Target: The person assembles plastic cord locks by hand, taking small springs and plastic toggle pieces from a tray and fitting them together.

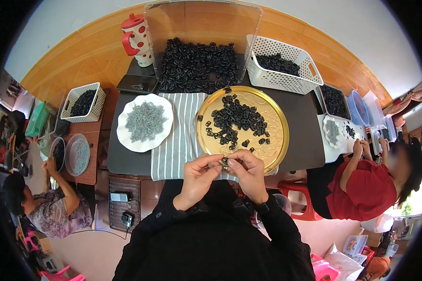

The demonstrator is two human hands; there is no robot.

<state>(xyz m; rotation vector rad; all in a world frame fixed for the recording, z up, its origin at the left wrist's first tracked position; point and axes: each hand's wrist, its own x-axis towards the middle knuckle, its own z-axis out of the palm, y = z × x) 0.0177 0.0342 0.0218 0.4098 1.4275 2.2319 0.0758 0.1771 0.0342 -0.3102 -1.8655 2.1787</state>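
My right hand (248, 172) pinches a small black part (225, 160) between thumb and fingers at the front edge of the gold tray (279, 154). Close beside it, my left hand (200, 177) has its thumb and index finger pressed together at the same part; anything else in that pinch is too small to name. Loose black parts (239, 116) lie scattered over the tray behind my hands. Left of the tray, a white scalloped plate (123, 138) bears a heap of small grey pieces (146, 119). A striped cloth (173, 159) lies between plate and tray.
Behind stand a clear bin (199, 28) of black parts, a white basket (281, 82), a spotted cup (138, 40) and a dark phone (137, 84). People sit at both sides, one in a red top (370, 189), one in a patterned top (63, 210), each handling small items.
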